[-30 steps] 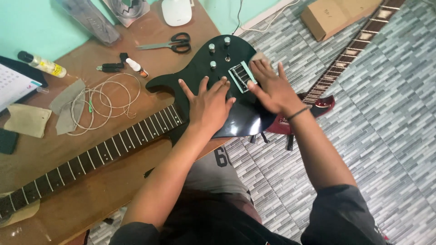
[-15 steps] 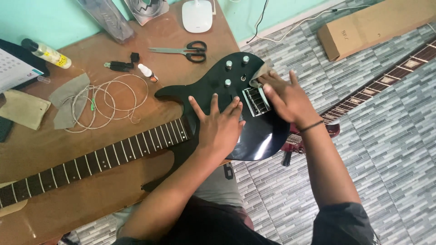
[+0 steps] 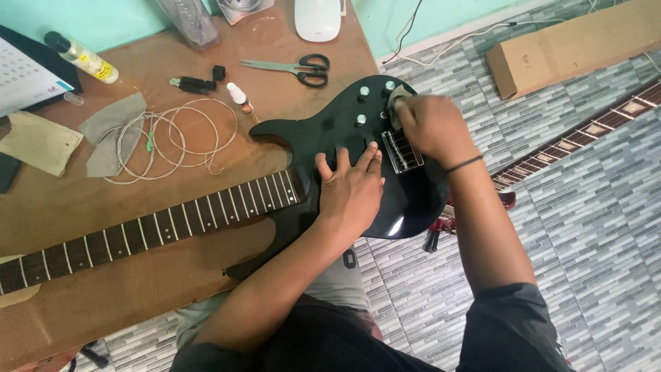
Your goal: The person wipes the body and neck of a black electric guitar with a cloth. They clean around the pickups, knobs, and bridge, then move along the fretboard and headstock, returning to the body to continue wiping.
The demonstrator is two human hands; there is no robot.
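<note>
The left hand [image 3: 351, 189] lies flat on the black electric guitar body [image 3: 358, 172], fingers spread and pointing toward the far side, palm down; it grips nothing and appears to serve as a brace so the instrument does not slide. The right hand [image 3: 430, 127] is closed around a small pale cloth [image 3: 398, 103] and presses it on the body just beside the metal bridge [image 3: 403, 150], near the silver control knobs [image 3: 363, 91]. The two hands are apart, the bridge between them.

The guitar lies face up, its body overhanging the near right edge of the brown wooden table [image 3: 89, 289], neck running left along the tabletop. This overhang brings the body directly before the person. The finish is glossy, with a bright reflection on the near rim; the fretboard [image 3: 151, 231] is dark with pale frets and dot inlays. No strings are visible on it.

On the table farther left lies a loose coil of wire strings [image 3: 172, 138], beside two flat grey-beige cloth pieces [image 3: 110, 134]. Farther off are black-handled scissors [image 3: 292, 67], a small dropper bottle [image 3: 239, 96], and a capped tube [image 3: 81, 57].

On the grey tiled floor to the right, a second guitar neck [image 3: 585, 134] runs diagonally, and a long cardboard box [image 3: 571, 45] rests near the wall.
</note>
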